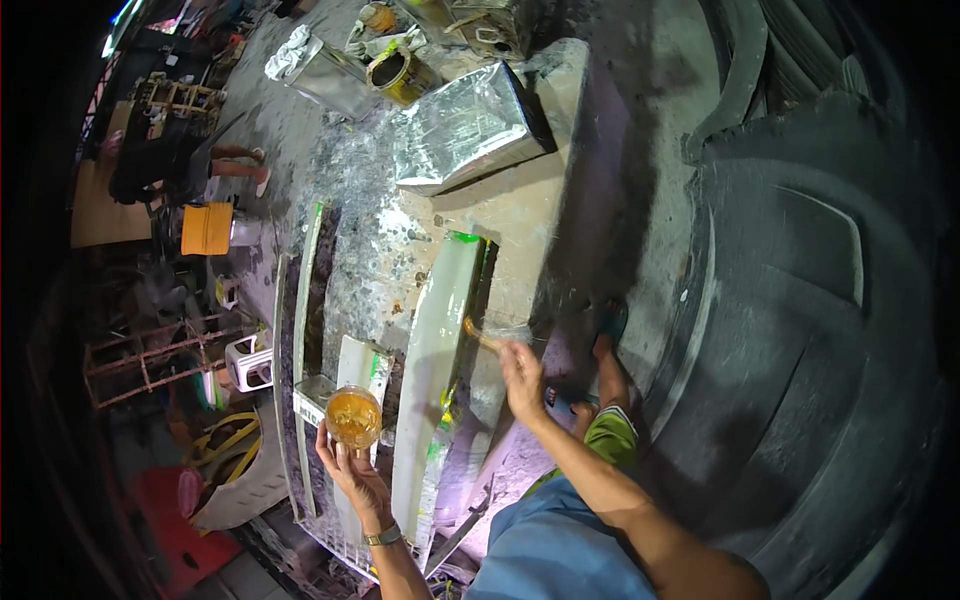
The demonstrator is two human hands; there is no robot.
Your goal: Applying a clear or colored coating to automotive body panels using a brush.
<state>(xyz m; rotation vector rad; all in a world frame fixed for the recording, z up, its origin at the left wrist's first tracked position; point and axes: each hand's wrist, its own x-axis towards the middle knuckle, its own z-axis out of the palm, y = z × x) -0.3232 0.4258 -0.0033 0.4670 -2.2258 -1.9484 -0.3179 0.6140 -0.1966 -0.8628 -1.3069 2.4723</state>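
Observation:
My left hand (346,476) is wrapped round a clear round cup (353,418) of amber liquid, held above the bench near its left side. In my right hand (523,382) is a small paintbrush (482,336), its amber-wet end at the right edge of a long, pale grey-green moulded strip (430,330). I cannot tell whether the bristles touch it. The strip's surface looks wet and shiny, with bright green and yellow marks along its edges. Just beyond the cup lies a shorter pale piece (362,362) with a green mark.
A shiny rectangular metal tin (465,130) lies on the worn bench (370,230), near a stained yellow can (400,75). Narrow pale strips (306,300) run along the left. Large dark curved panels (800,280) fill the right. Far left are a bending person (165,168) and a white stool (249,362).

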